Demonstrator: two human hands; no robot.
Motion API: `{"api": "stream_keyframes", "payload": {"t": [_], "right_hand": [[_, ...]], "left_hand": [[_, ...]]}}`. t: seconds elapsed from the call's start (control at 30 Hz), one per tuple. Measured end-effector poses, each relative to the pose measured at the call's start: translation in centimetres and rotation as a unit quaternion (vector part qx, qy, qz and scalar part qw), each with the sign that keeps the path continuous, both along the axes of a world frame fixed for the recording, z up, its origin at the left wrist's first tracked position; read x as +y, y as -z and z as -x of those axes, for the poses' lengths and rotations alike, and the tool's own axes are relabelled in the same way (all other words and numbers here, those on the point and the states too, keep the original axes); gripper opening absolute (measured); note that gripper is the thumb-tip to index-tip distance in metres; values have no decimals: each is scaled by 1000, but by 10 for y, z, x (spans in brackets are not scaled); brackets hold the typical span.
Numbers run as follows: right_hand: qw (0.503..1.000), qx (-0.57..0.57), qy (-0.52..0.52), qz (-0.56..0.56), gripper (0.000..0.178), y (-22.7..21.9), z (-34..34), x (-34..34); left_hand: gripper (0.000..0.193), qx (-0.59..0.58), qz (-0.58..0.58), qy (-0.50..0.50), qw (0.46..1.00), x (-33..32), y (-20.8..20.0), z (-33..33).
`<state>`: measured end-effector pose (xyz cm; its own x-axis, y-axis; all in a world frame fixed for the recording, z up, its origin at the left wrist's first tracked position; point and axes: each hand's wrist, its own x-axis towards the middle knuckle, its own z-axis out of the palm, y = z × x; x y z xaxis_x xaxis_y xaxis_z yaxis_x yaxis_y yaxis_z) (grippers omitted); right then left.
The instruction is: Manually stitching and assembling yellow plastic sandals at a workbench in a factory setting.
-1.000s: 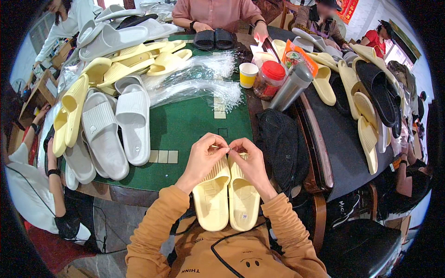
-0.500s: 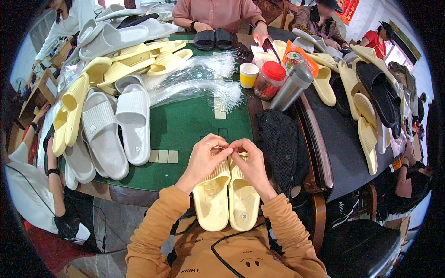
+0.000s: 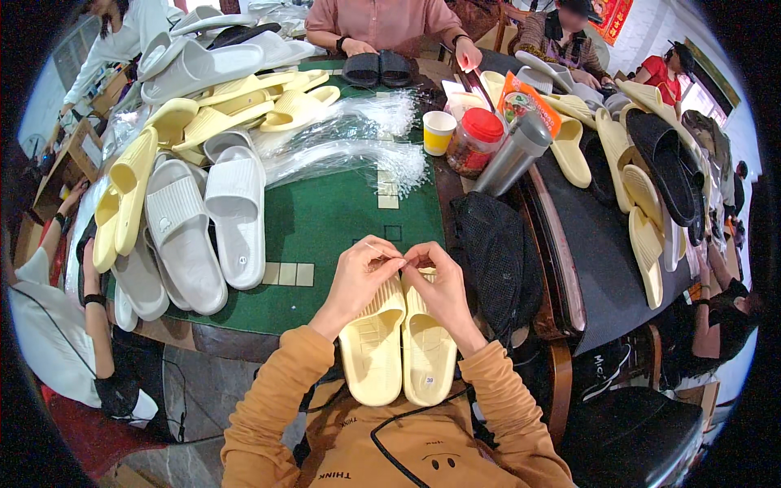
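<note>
A pair of pale yellow slippers, the left slipper (image 3: 371, 362) and the right slipper (image 3: 428, 350), lies side by side in front of my body, toes at the table's near edge. Over their straps, my left hand (image 3: 364, 276) pinches a thin whitish plastic fastener, one end of which pokes out above its fingers. My right hand (image 3: 440, 286) is closed too, its thumb and forefinger meeting the left fingertips on the same fine strand. Where the strand runs between the fingers is hidden. Farther up the green mat lies a bundle of clear plastic fasteners (image 3: 346, 163).
Grey slippers (image 3: 234, 220) and yellow slippers (image 3: 134, 191) pile up at the left. A paper cup (image 3: 438, 132), a red-lidded jar (image 3: 474, 142), a steel flask (image 3: 514, 154) and a black mesh bag (image 3: 496, 260) stand at the right. Across the table, a person touches black slippers (image 3: 376, 69).
My hands stay nearly in place, fingertips still together. The person opposite has shifted one hand slightly. At the far right, another person's arm has moved.
</note>
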<state>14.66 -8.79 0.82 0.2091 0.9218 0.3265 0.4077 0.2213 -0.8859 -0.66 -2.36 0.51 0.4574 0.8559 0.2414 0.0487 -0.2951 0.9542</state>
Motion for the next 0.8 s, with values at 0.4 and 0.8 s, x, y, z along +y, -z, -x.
{"api": "stream_keyframes", "payload": {"t": [0.4,0.8], "right_hand": [[1000,-7,16,21,16,5,-2,0],[999,-27,19,21,10,3,-2,0]], "left_hand": [[7,13,-33,3,999,-1,-3,-1],[6,-7,35,19,999,-1,-1,-1]]}}
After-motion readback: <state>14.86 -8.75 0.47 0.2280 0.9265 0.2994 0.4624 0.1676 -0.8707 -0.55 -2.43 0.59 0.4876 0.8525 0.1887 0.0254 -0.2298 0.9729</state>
